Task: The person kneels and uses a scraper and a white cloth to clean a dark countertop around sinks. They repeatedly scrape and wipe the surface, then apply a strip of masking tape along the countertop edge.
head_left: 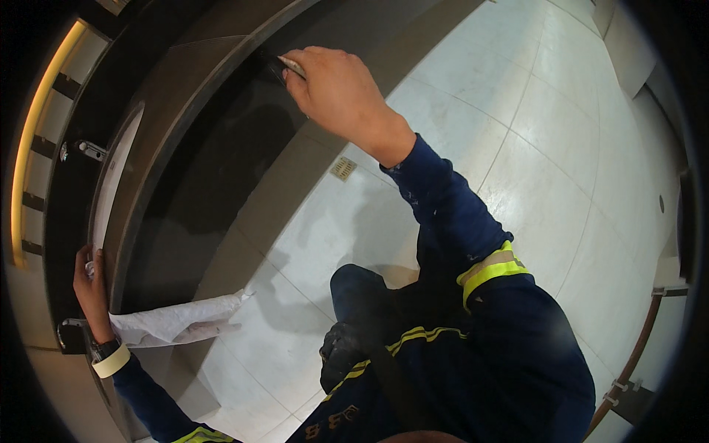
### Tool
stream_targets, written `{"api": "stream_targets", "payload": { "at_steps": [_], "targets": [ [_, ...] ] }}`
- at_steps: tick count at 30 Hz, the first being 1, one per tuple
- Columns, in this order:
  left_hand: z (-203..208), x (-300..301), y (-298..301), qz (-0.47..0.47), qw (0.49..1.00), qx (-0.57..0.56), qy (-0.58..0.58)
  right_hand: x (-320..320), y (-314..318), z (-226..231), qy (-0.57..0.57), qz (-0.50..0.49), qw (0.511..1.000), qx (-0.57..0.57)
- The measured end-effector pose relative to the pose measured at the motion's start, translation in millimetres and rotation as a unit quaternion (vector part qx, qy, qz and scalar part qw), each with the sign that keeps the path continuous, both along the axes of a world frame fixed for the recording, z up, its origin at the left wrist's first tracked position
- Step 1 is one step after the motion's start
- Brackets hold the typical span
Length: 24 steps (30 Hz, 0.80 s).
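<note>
My right hand [336,88] is closed round the pale handle of a brush [293,66]. Its dark bristles meet the dark front panel [214,177] below a long counter, near the counter's upper lip. At the far left, my left hand [90,288] rests by the counter's edge beside a white basin [118,173]. Its fingers are curled round a small whitish thing [90,269], too small to name. A white cloth or sheet [177,322] hangs from the counter beside my left wrist.
Two metal taps, one beyond the basin [91,150] and one by my left wrist [72,323], stand on the dark counter. A lit yellow strip [37,133] runs along the left. White tiles [473,125] cover the floor, with a square drain grate [343,168] near the counter.
</note>
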<state>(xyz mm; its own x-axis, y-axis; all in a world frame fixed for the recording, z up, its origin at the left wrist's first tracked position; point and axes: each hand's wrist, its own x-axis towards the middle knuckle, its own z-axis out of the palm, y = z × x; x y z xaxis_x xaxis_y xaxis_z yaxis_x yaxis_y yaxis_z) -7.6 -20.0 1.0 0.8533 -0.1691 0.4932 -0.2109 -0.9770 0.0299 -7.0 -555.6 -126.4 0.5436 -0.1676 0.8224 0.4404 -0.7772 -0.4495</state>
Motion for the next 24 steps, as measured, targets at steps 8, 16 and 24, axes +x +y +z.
{"api": "stream_targets", "payload": {
  "at_steps": [8, 16, 24],
  "targets": [
    [-2, 5, 23, 0.003, 0.999, 0.031, -0.034, -2, 1, 14, 0.035, 0.006, 0.999, -0.024],
    [-9, 6, 16, 0.022, 0.999, -0.001, -0.029, 0, 7, -19, 0.02, 0.019, 0.999, -0.016],
    [-8, 7, 15, 0.022, 0.999, -0.005, -0.036, -10, -10, -119, 0.241, 0.019, 0.968, -0.061]
  ]
}}
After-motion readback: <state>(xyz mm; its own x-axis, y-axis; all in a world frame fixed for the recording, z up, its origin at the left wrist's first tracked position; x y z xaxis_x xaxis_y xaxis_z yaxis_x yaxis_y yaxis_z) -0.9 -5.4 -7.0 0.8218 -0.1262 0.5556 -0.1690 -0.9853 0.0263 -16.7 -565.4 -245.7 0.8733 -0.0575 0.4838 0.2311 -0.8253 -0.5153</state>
